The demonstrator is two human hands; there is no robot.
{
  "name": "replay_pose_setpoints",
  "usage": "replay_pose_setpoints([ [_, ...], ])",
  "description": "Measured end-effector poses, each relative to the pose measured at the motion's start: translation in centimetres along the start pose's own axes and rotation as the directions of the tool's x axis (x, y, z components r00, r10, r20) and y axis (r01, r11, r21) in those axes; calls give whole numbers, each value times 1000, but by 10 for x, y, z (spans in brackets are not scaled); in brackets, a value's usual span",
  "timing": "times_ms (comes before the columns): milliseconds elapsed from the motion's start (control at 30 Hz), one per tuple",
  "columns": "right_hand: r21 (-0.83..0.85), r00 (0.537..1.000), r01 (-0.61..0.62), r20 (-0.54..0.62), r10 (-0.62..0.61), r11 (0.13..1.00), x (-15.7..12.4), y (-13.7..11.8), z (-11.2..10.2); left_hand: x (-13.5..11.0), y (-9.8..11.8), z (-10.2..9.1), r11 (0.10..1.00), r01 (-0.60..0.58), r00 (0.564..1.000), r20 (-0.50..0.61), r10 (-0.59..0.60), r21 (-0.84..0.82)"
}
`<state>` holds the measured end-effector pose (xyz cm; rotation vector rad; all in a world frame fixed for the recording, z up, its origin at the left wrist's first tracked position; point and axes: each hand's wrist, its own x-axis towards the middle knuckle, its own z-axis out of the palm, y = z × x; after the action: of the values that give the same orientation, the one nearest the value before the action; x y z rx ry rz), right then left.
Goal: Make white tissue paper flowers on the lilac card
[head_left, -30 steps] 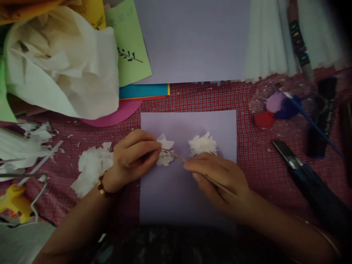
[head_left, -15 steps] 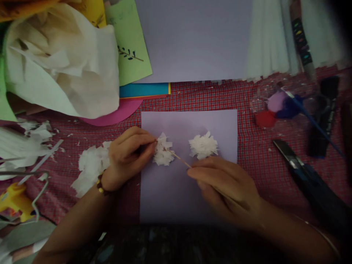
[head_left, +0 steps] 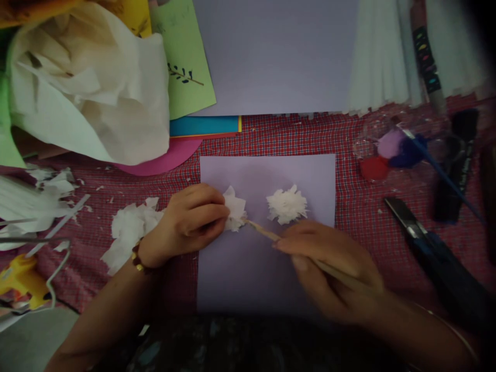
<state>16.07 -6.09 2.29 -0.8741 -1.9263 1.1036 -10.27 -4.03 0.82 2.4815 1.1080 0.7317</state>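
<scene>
A purple sheet of paper [head_left: 267, 274] lies in front of me with two ruffled white paper flowers on it. My left hand [head_left: 197, 217] is closed, its fingertips pressed on the left paper flower [head_left: 234, 211] and covering its left side. My right hand [head_left: 337, 268] grips a thin wooden stick [head_left: 263, 231], whose tip meets the lower right edge of that flower. The right paper flower [head_left: 287, 204] sits apart, just above my right fingers. Beside my left wrist lies a pile of white paper pieces [head_left: 129, 227].
A yellow glue gun [head_left: 24, 279] stands at lower left, below paper scraps. A crumpled white paper bundle [head_left: 93, 93] fills the upper left, beside a green card [head_left: 184, 57]. On the right are a paint palette [head_left: 374, 168], a paintbrush [head_left: 445, 178] and a box cutter [head_left: 422, 237] with its blade showing.
My left fingers have curled further over the left flower. My right hand has shifted slightly right and down, and the stick tip has moved from the flower's middle to its edge.
</scene>
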Motion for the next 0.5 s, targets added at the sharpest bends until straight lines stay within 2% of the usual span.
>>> replay_pose_setpoints([
  [100, 14, 1000, -23, -12, 23, 1000, 3, -1, -1, -1, 0, 1, 1000, -10, 1000, -6, 10, -12],
  [300, -82, 999, 28, 46, -24, 996, 8, 4, 10, -3, -1, 3, 999, 14, 1000, -9, -14, -36],
  [400, -104, 999, 23, 49, -18, 994, 7, 6, 13, -2, 1, 1, 992, 97, 995, -3, -97, -80],
  [500, -122, 998, 5, 58, 3, 992, 6, 7, 14, -1, 4, -2, 963, 230, 970, -48, -239, -140],
])
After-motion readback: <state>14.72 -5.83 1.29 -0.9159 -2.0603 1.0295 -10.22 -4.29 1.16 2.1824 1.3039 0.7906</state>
